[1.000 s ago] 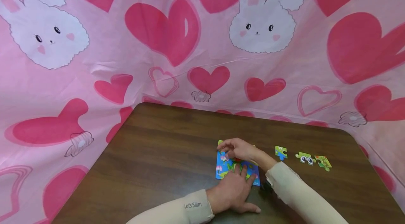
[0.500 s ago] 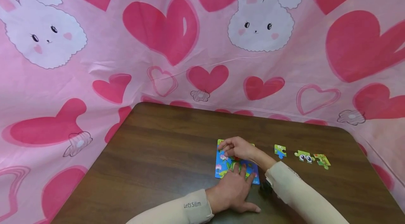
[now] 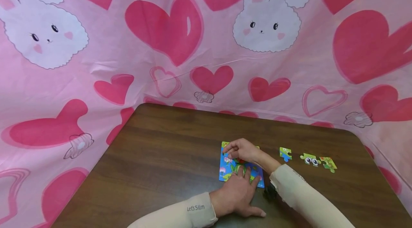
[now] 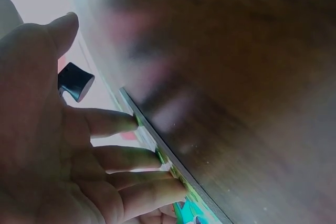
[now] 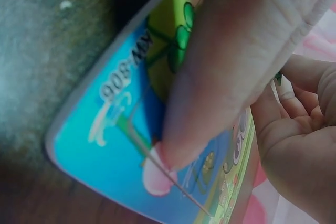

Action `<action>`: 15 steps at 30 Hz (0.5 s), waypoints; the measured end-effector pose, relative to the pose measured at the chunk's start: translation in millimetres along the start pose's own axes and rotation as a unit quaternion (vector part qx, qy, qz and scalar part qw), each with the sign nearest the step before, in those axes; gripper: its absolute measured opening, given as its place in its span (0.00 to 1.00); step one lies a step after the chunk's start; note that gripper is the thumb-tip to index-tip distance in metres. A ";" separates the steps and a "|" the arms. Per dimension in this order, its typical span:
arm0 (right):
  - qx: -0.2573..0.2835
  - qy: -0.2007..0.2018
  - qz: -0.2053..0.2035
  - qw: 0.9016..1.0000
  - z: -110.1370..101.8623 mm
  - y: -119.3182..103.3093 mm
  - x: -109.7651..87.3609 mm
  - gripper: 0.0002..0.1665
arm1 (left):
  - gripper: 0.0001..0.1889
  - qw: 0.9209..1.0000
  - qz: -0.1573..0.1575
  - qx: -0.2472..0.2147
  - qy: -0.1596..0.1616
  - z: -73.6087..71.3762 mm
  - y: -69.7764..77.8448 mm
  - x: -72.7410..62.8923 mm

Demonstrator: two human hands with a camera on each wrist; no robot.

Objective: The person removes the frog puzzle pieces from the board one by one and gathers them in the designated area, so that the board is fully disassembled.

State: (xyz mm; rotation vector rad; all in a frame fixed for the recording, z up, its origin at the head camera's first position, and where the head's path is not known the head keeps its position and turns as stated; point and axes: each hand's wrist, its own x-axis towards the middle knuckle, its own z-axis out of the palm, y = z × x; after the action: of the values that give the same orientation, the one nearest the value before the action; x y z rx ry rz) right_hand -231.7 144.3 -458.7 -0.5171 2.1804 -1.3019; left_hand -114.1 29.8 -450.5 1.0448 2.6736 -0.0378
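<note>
A colourful jigsaw puzzle (image 3: 222, 172) in a flat tray lies on the brown table, printed with a green frog-like figure on blue. The left hand (image 3: 236, 194) presses on its near edge with spread, straight fingers, thumb off to the side on the table. Over the puzzle's far left part, the right hand (image 3: 243, 150) bends its fingers and thumb together. In the right wrist view a small green bit of a puzzle piece (image 5: 278, 78) peeks out at its fingertips, mostly hidden. There a finger of the left hand (image 5: 210, 93) covers much of the tray.
Right of the puzzle lie three loose pieces: a blue-green piece (image 3: 285, 154), a piece with two eyes (image 3: 310, 160) and a green-red piece (image 3: 329, 164). A pink curtain (image 3: 180, 88) with hearts and rabbits stands behind the table (image 3: 154, 156).
Both hands stay almost in place at the puzzle. The whole view shifts slightly, and the loose pieces lie as before.
</note>
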 end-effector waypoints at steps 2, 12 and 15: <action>-0.003 -0.001 0.000 1.000 0.1 -0.8 0.0 0.12 | 0.51 1.000 0.000 -0.003 -0.001 0.6 0.2 0.0; -0.018 0.011 0.023 1.000 -0.1 -4.9 2.6 0.11 | 0.51 1.000 0.002 -0.006 -0.004 1.2 -0.9 0.3; -0.023 0.015 0.029 0.999 -3.0 -4.3 3.1 0.12 | 0.50 1.000 -0.003 -0.008 -0.008 0.5 0.0 -0.3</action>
State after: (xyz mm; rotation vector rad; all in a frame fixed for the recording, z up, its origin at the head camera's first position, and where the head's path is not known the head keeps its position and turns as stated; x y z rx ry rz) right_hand -235.9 142.6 -454.5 -0.4512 2.2370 -1.2389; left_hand -113.8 29.6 -450.9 1.0288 2.6584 -0.0257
